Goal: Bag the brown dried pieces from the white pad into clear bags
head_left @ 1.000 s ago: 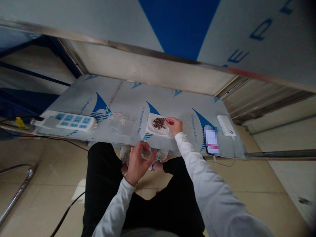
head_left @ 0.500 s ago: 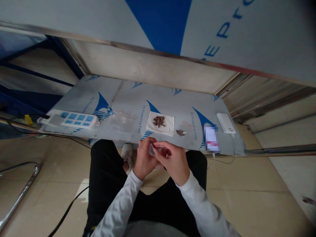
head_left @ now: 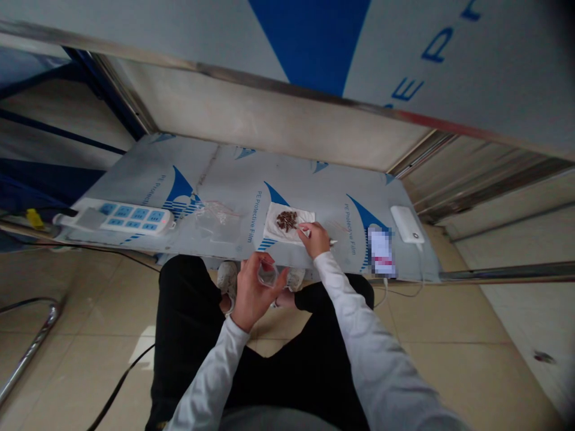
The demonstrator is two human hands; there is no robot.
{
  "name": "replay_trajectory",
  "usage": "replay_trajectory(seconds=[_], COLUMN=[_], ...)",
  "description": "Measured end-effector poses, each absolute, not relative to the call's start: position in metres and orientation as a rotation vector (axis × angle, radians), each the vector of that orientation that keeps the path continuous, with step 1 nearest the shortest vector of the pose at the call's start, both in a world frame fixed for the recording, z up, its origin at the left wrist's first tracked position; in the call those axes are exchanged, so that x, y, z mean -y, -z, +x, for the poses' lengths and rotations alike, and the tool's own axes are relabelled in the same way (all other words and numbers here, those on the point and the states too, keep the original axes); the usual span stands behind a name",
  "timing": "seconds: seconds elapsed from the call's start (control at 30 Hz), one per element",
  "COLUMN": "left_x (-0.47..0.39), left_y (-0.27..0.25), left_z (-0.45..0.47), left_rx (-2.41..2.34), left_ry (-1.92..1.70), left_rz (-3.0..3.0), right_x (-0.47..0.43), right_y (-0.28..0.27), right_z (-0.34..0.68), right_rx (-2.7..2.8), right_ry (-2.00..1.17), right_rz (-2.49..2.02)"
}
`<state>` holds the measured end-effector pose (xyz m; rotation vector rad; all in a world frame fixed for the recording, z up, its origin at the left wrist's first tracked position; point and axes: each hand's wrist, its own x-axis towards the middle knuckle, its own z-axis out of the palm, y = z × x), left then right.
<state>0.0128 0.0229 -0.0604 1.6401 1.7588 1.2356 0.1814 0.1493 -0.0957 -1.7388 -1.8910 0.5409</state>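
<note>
My left hand point(head_left: 254, 290) is held over my lap, just off the shelf's front edge. Its thumb and fingers curl round a small clear plastic container point(head_left: 268, 275), whose opening faces up; whether it is a stiff cup or a soft bag I cannot tell. My right hand point(head_left: 314, 239) reaches over the shelf, fingertips pinched at the right side of a pile of small dark brown dried pieces point(head_left: 286, 221). Anything between those fingertips is too small to make out. Under the pile lies a white tissue point(head_left: 274, 230), its right corner partly covered by my right hand.
Left of the tissue lie crumpled clear plastic bags point(head_left: 218, 224). A white power strip point(head_left: 135, 216) with blue sockets is further left. On the right are a blurred-out phone point(head_left: 381, 251) and a white power bank point(head_left: 406, 224) with a cable. An upper panel point(head_left: 202, 36) overhangs the shelf.
My right hand has left the clear container and moved forward to the brown pile. My left hand keeps the container, now more visible. The view has shifted slightly.
</note>
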Motion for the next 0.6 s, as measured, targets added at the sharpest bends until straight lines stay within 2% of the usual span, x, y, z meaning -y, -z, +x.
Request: replay_trajectory(seconds=[0.13,0.23,0.37,0.5,0.6], left_x=[-0.022,-0.022,-0.023,-0.023,-0.02], left_y=[0.061,0.06,0.059,0.056,0.054], left_z=[0.01,0.01,0.014,0.02,0.025], left_rx=[-1.798,-1.804,-1.813,-1.708,-1.619], left_ry=[-1.205,-1.203,-1.185,-1.179,-1.187], left_rz=[1.631,1.64,1.671,1.709,1.734], right_x=[-0.179,-0.174,-0.126,-0.053,-0.024], right_y=[0.123,0.115,0.065,0.005,-0.013], right_z=[0.18,0.176,0.171,0.16,0.153], right_rx=[1.924,1.907,1.836,1.826,2.0], right_ry=[-0.532,-0.523,-0.541,-0.892,-0.867], right_rz=[-1.785,-1.789,-1.696,-1.316,-1.347])
